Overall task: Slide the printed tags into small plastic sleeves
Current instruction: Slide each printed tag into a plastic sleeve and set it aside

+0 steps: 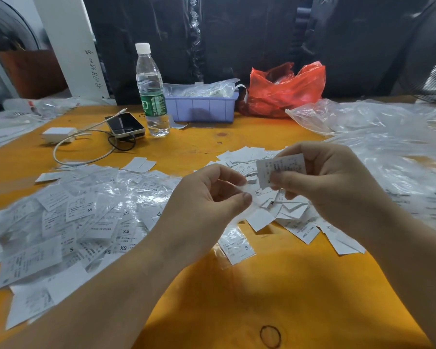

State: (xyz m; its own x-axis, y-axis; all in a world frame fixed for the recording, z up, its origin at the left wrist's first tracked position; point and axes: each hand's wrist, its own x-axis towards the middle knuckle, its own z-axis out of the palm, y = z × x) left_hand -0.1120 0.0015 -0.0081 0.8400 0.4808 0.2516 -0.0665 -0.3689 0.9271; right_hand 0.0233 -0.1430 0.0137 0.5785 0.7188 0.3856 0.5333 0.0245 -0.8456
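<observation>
My right hand (337, 182) pinches a printed tag (281, 170) between thumb and fingers, held up above the table (275, 285) with its print facing me. My left hand (207, 202) is raised just beside it, fingers curled with thumb and forefinger close together; something thin and clear seems to sit between them, but it is too blurred for me to tell whether it is a sleeve. The two hands are near each other and not touching.

Under my right hand lies a loose heap of bare tags (285, 210), some face down, some showing XS or "MADE IN CHINA". One sleeved tag marked S (237, 244) lies alone on the table between my forearms. To my left spreads a big pile of sleeved tags (86, 217), glossy with plastic, with M, S and XS showing. At the right edge is a drift of clear plastic (388, 147).

Further back stand a water bottle (151, 91), a phone (125, 124) with a white cable (68, 147) and charger (58, 134), a lilac bin (202, 107) holding clear bags, and a red bag (285, 89). A rubber band (270, 336) lies near the front edge.
</observation>
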